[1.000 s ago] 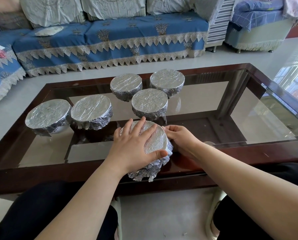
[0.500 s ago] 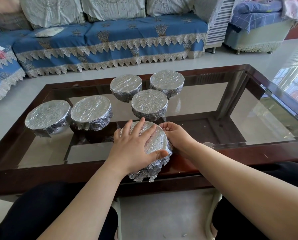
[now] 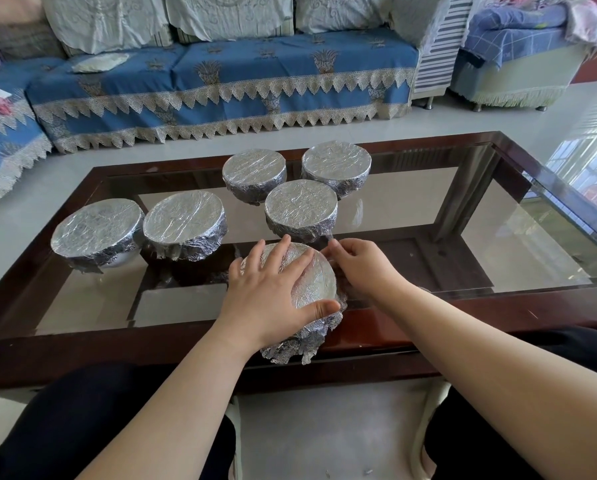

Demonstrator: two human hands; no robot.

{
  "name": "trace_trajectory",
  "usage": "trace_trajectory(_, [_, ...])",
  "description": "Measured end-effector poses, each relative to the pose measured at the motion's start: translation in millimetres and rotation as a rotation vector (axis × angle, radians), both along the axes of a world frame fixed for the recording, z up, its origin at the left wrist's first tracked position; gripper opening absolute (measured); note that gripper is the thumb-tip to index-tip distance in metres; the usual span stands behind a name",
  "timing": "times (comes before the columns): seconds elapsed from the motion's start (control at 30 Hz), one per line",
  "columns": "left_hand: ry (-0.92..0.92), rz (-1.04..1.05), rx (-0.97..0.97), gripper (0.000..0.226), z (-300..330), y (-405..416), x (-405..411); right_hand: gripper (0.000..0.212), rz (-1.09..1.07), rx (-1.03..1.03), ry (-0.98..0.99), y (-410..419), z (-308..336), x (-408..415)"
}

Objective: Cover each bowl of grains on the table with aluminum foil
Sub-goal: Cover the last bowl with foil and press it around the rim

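Note:
Several bowls on the glass table wear aluminum foil covers. The nearest foil-covered bowl sits at the front edge, its foil skirt crumpled down the near side. My left hand lies flat on its top, fingers spread, thumb hooked over the front rim. My right hand pinches the foil at the bowl's far right rim. Two covered bowls stand at the left. Three more are behind. The grains are hidden.
The table has a dark wooden frame and a lower shelf seen through the glass. A blue-covered sofa runs along the far side and an armchair stands at the back right. My knees are under the near edge.
My right hand has slid along the bowl's rim from the right side toward the far right edge. My left hand stays pressed on top.

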State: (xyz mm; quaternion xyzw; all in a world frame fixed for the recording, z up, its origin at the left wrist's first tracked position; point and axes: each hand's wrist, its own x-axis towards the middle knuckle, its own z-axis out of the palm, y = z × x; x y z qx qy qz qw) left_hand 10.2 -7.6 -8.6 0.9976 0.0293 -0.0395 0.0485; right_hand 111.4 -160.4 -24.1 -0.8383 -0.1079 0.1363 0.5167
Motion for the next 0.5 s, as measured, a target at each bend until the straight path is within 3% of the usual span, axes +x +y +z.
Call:
trace_trajectory(0.07, [-0.004, 0.006, -0.006, 0.111, 0, -1, 0, 0.048, 0.073, -0.213, -0.177, -1, 5, -8])
trace_trajectory(0.13, [-0.008, 0.009, -0.004, 0.111, 0, -1, 1, 0.049, 0.117, -0.284, -0.221, -1, 8, -14])
trace_trajectory(0.5, [-0.080, 0.091, -0.044, 0.112, 1, -7, -1, 0.038, 0.179, -0.172, 0.046, 1, 12, -7])
